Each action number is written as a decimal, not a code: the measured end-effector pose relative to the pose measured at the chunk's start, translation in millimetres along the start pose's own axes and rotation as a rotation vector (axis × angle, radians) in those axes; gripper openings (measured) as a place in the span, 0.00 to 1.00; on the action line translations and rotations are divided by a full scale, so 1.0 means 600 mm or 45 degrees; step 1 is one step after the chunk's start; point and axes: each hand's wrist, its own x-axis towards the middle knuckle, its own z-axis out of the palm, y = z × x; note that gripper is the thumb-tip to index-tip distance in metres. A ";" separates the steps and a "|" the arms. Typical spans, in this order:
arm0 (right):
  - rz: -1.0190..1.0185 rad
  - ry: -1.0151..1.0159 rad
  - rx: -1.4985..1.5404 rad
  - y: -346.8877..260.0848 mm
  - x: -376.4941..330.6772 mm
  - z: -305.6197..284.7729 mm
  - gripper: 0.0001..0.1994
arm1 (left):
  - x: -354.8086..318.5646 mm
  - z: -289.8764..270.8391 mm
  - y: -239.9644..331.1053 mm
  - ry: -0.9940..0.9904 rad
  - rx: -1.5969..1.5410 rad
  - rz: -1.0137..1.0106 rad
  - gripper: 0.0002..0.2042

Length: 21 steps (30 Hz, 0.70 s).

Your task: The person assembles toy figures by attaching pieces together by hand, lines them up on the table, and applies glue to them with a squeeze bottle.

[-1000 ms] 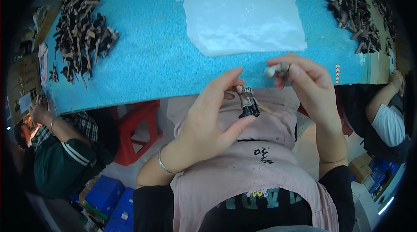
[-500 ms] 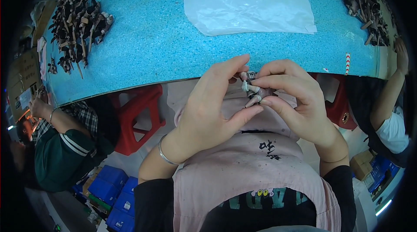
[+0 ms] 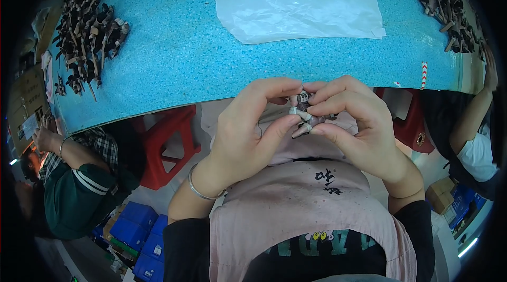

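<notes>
Hands (image 3: 303,123) lower now, below table (image 3: 174,54).

Head view, steeply down, close.

Table (image 3: 174,65) filled the upper frame. Plastic sheet (image 3: 296,2) lay on it at top centre, one parts pile (image 3: 87,33) at upper left, another pile (image 3: 443,2) at upper right. Stool (image 3: 163,144) stood below the table edge, left of centre; crates (image 3: 137,234) at lower left.
</notes>
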 end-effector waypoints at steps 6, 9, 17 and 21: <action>-0.012 0.003 0.064 0.009 -0.002 -0.002 0.12 | -0.003 0.007 -0.008 0.048 0.017 0.070 0.11; 0.038 0.026 0.074 0.005 -0.004 0.003 0.15 | -0.010 0.010 -0.014 0.100 -0.072 0.056 0.12; 0.274 0.315 0.568 -0.007 -0.037 0.018 0.25 | -0.027 -0.003 -0.006 0.240 -0.173 0.338 0.13; 0.539 -0.123 1.041 0.000 -0.049 0.022 0.13 | -0.035 0.002 0.002 0.257 -0.226 0.352 0.13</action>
